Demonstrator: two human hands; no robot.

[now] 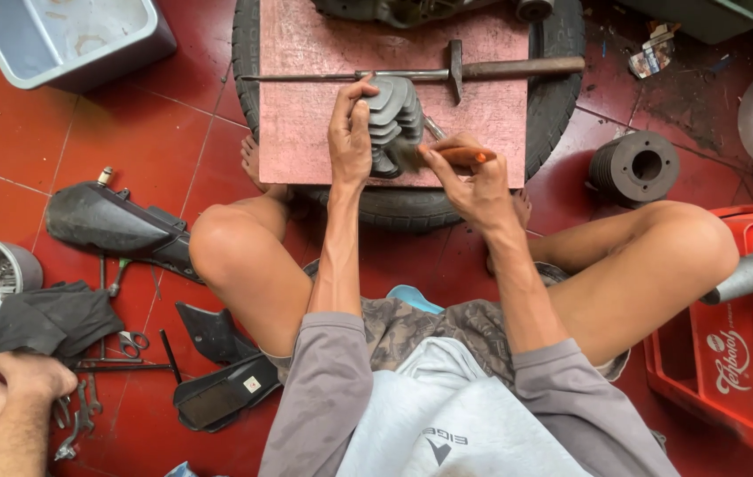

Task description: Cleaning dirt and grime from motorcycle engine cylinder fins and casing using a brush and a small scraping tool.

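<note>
1. At upper centre of the frame, we steady a grey finned engine cylinder (392,124) on a pink board (306,115) laid across a black tyre (562,97); the left hand (350,132) is closed over its left side, fingers curled on the fins.
2. The right hand (474,181) pinches an orange-handled brush (460,156), bristles at the cylinder's lower fins.
3. We judge the cylinder heavy, rigid cast metal; its thin fins look chip-prone and likely greasy, so the solid body or fin stack offers the safest hold.
4. The cylinder sits close to the board's near edge, toward the bottom, with a hammer (482,71) and a long rod (306,78) lying just above it.
5. Bare board lies open to the left; bare knees flank the tyre on both sides.
6. A second finned cylinder (634,168) rests on the red floor at right, near a red crate (747,353).
7. At lower left, another person's hand (28,375) rests among what appear to be wrenches (76,415), near a dark cloth (54,318).
</note>
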